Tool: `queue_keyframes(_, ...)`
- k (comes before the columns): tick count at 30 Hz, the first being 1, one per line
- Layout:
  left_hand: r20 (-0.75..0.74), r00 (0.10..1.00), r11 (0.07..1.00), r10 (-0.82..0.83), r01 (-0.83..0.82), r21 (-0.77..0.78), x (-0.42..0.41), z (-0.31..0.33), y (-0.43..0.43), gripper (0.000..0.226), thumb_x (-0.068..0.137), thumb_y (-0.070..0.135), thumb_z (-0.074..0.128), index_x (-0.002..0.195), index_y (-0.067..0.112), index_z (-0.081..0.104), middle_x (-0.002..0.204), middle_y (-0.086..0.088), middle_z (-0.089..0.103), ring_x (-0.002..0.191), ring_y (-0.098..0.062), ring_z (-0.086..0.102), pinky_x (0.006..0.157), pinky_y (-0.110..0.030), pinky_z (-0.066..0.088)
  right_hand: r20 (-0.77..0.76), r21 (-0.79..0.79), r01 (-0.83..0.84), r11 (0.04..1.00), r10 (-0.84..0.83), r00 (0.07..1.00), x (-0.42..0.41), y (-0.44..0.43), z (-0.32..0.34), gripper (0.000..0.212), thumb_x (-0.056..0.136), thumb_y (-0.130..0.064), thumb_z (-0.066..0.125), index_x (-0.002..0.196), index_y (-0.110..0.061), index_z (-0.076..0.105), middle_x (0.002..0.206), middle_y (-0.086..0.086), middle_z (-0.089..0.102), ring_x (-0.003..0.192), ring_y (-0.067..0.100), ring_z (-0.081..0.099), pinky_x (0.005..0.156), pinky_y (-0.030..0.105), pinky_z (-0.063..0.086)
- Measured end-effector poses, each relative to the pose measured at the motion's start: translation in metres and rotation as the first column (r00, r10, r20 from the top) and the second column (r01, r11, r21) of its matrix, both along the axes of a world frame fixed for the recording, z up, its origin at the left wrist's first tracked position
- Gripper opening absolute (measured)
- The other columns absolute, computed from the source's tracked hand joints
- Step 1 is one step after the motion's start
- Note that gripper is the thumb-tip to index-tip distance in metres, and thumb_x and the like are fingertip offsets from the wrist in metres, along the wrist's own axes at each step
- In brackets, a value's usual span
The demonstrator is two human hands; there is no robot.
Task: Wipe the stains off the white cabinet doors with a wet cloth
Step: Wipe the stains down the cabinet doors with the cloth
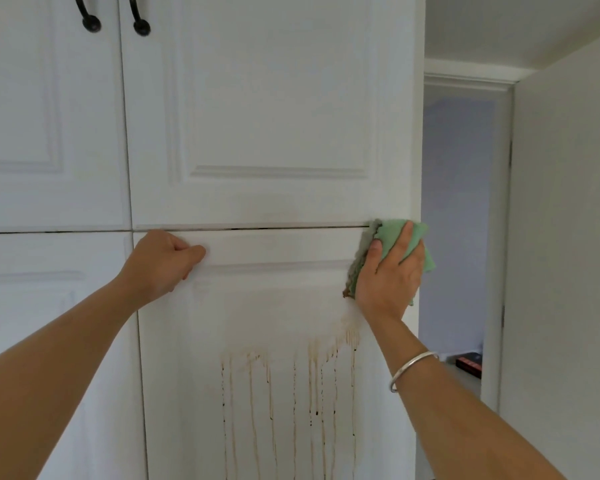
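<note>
On the upper right corner of the lower door [274, 306], our right hand [388, 271] presses a green cloth [392, 233] flat against the white panel, fingers spread over it and grasping it against the surface. The cloth reaches up to the thin gap between this door and the upper door [274, 98], and out to the door's right edge. A brown smudge shows at the cloth's bottom corner. A silver bangle [413, 368] circles our right wrist.

Our left hand [163, 261] is curled into a loose fist, knuckles resting on the top rail of the same lower door, near its left edge; it holds nothing.

Below both hands, brown drip stains [291, 393] run down the middle of the lower door in many thin vertical streaks, with a fainter smear above them near our right wrist.

At top left, two dark curved handles [139, 19] hang on either side of the seam between the upper doors. To the right of the cabinet, a doorway [465, 220] opens onto a bluish room.
</note>
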State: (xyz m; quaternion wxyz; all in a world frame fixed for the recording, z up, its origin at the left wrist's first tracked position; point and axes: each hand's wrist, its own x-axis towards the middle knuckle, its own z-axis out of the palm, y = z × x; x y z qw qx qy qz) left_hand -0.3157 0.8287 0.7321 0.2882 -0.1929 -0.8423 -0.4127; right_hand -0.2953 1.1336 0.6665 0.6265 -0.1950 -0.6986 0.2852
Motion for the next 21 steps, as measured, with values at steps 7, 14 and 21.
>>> queue_keyframes(7, -0.006, 1.0, 1.0, 0.0, 0.0, 0.014, -0.003, -0.002, 0.0, 0.048, 0.088, 0.021, 0.06, 0.044, 0.008, 0.045, 0.034, 0.001, 0.038, 0.036, -0.018, 0.037, 0.052, -0.025, 0.035, 0.156, 0.189, -0.051, 0.981, 0.022, 0.988, -0.001, -0.042, -0.083, 0.063, 0.101, -0.049, 0.011, 0.156, -0.019, 0.002, 0.161, 0.016, -0.007, 0.149, 0.03, -0.007, 0.118, 0.058, 0.01)
queue_keyframes(14, -0.012, 1.0, 1.0, -0.023, 0.023, 0.022, -0.003, -0.003, -0.003, 0.041, 0.085, 0.022, 0.059, 0.049, 0.007, 0.048, 0.042, -0.003, 0.042, 0.041, -0.02, 0.039, 0.055, -0.027, 0.037, 0.26, 0.469, -0.122, 0.875, -0.005, 0.966, -0.006, -0.113, -0.115, 0.059, 0.102, -0.047, 0.017, 0.155, -0.021, 0.011, 0.161, 0.017, 0.006, 0.15, 0.032, 0.001, 0.118, 0.056, 0.003)
queue_keyframes(21, -0.039, 0.999, 0.999, -0.017, 0.018, 0.026, -0.008, -0.008, -0.003, 0.04, 0.083, 0.027, 0.058, 0.052, 0.001, 0.055, 0.044, -0.001, 0.048, 0.044, -0.022, 0.046, 0.059, -0.033, 0.045, 0.322, 0.847, -0.256, 0.466, -0.068, 0.944, -0.012, -0.164, -0.126, 0.054, 0.1, -0.048, 0.035, 0.151, -0.031, 0.03, 0.162, 0.005, 0.009, 0.149, 0.024, 0.012, 0.121, 0.046, -0.001)
